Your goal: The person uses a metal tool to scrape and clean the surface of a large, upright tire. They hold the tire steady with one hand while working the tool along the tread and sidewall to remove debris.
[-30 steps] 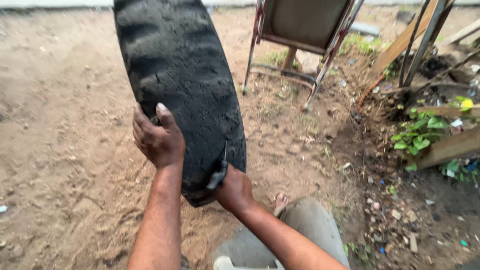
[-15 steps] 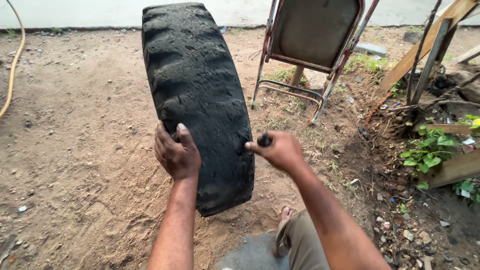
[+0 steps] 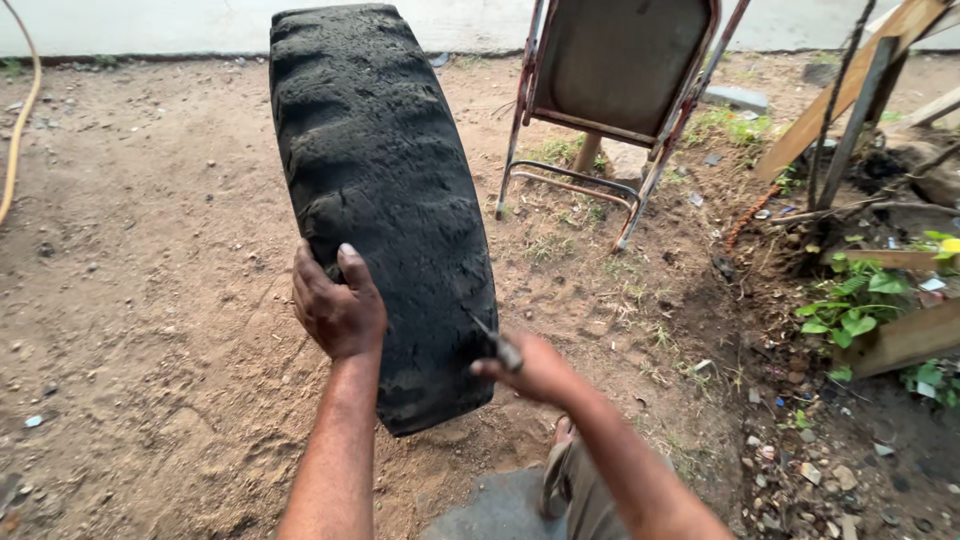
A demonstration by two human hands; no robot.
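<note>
A big worn black tyre point(image 3: 380, 190) stands upright on the dirt in front of me, its tread facing me. My left hand point(image 3: 335, 305) grips the tyre's left edge and steadies it. My right hand point(image 3: 530, 368) is shut on a small metal tool point(image 3: 500, 345), whose tip touches the tread at the tyre's lower right. My leg and sandalled foot point(image 3: 555, 470) show below.
A rusty folding metal chair point(image 3: 615, 90) stands behind the tyre to the right. Wooden planks point(image 3: 850, 100), debris and green plants point(image 3: 850, 310) fill the right side. A hose point(image 3: 25, 110) curves at the far left. Sandy ground lies to the left.
My right hand with the tool has dropped from mid-height down to the tyre's lower right edge. The view has risen, showing more of the tyre. My left hand keeps its hold.
</note>
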